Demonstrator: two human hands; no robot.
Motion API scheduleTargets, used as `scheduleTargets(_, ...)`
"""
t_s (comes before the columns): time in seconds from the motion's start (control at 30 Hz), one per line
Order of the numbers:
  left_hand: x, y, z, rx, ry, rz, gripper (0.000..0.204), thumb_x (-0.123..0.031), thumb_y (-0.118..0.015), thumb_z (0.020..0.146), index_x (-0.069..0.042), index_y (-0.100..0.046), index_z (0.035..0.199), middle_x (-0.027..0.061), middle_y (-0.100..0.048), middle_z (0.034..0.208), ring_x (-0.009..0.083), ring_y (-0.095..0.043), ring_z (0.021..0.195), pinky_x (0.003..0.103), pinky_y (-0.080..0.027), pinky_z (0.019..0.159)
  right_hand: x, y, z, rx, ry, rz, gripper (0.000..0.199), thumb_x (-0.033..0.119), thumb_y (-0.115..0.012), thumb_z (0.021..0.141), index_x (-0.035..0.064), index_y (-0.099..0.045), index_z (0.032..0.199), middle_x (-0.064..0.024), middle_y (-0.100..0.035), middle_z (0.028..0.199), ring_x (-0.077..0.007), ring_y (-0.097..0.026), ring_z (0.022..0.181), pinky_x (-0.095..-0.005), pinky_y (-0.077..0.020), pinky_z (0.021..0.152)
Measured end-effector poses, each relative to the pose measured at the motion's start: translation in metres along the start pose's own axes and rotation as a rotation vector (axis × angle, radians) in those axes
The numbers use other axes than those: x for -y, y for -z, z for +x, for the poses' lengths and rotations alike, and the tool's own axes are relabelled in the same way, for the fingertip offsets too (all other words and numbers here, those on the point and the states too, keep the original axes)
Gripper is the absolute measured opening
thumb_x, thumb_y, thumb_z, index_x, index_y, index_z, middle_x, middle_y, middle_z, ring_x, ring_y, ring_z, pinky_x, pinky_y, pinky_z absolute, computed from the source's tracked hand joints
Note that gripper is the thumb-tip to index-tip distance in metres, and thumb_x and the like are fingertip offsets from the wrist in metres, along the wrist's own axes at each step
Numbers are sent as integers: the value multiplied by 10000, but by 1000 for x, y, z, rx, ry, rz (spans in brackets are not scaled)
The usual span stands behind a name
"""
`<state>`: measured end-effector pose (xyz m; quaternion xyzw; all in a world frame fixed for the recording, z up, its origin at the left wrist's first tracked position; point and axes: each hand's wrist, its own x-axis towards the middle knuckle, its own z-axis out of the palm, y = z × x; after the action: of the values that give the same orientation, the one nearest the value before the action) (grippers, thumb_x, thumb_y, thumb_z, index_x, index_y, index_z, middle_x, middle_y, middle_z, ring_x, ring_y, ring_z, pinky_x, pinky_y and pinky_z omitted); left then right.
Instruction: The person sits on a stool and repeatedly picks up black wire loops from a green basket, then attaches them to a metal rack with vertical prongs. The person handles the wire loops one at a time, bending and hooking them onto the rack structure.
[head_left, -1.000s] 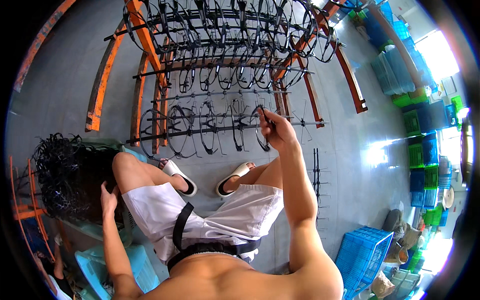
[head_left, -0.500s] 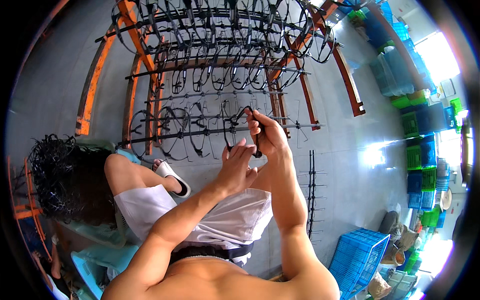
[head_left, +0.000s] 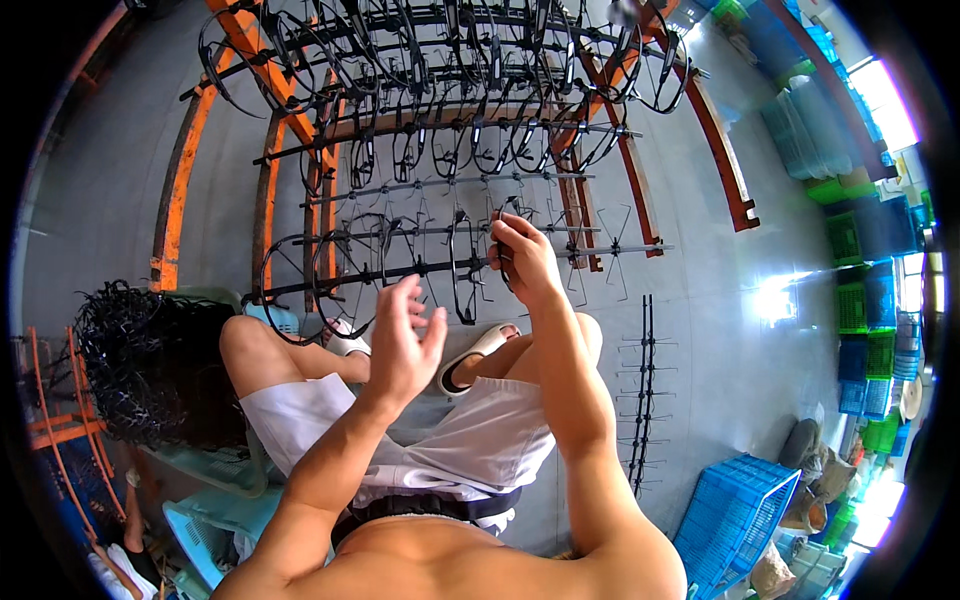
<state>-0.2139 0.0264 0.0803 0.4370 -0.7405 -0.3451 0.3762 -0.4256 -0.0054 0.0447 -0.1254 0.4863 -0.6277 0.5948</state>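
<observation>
Near the lower rod (head_left: 437,267), right hand (head_left: 527,264) curled around, seemingly, a black loop (head_left: 507,268); left hand (head_left: 404,345) loose-fingered

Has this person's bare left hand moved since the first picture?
Yes: the left hand has moved right and forward, away from the tangled heap of glossy black strips, toward the orange, long-legged rack.

Hooked bar (head_left: 440,266) blocks ahead; room over floor (head_left: 725,350) between rack (head_left: 722,150), blue crate (head_left: 735,520).

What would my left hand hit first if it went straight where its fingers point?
Probably the long black bar just ahead of your left hand, though depth is unclear.
</observation>
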Motion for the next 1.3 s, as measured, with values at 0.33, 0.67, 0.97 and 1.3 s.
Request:
scheduleTargets(0.33,15,-61,-11,103,159,118,382,-169,-704,808,48,-541,1077,112,-636,817,182,-575,530,319,-469,531,4,10,-10,16,91,-14,283,141,-643,869,-6,-576,1100,-38,-581,806,-112,-565,609,-240,-423,488)
scheduleTargets(0.67,4,-68,-7,-9,345,-153,175,-127,-691,809,21,-604,845,73,-621,631,122,-569,527,264,-451,527,12,10,-8,85,-22,-3,245,135,-606,888,16,-582,1101,-27,-563,780,-110,-526,609,-232,-395,505)
scheduleTargets(0.97,9,-66,-11,-30,272,-39,181,-148,-707,803,23,-648,812,83,-649,649,128,-604,550,261,-461,535,10,11,-7,55,0,80,218,129,-615,885,9,-584,1065,-25,-551,752,-104,-516,578,-234,-379,484)
scheduleTargets(1.3,8,-67,-15,-36,322,-164,128,-89,-691,792,25,-633,794,120,-665,701,196,-669,613,281,-507,575,6,16,-7,77,37,72,250,127,-620,883,1,-580,1095,-24,-552,760,-111,-524,588,-236,-386,488)
